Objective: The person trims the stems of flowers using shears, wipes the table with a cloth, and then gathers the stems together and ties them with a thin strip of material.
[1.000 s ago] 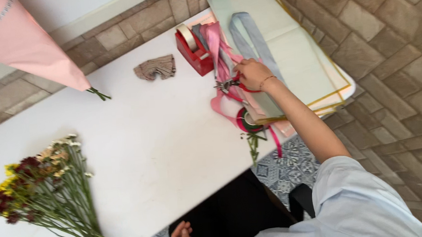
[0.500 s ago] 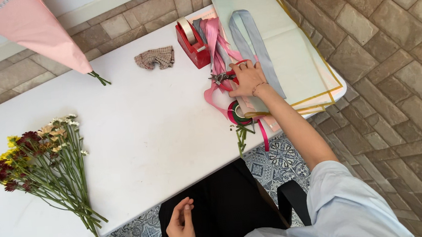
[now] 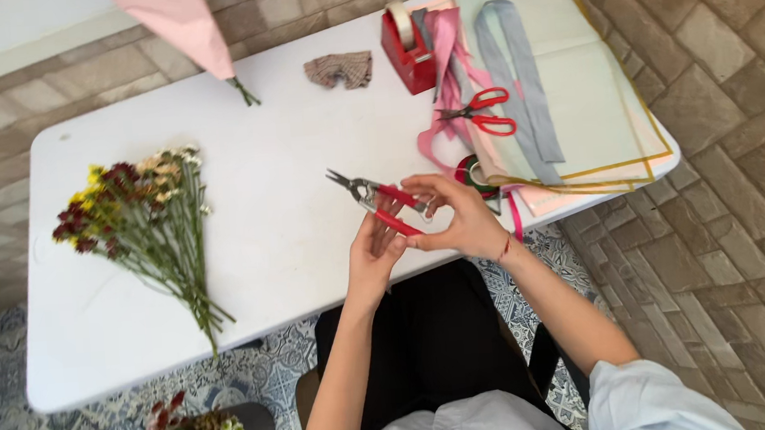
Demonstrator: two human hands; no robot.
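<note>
Moved: right hand back from the ribbons, left hand up from the lap.
Pose: both raised over the bench edge, pinching red-handled snips between them.
Axis: slanted, blades up-left of hands.

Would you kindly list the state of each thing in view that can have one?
Red-handled snips: blades shut, held in both hands above the table.
Left hand: gripping a lower handle.
Right hand: gripping the upper handle.
Red scissors: lying slightly open on the paper sheets.
Flower bunch: lying loose, unwrapped.
Tape dispenser: upright, roll loaded.
</note>
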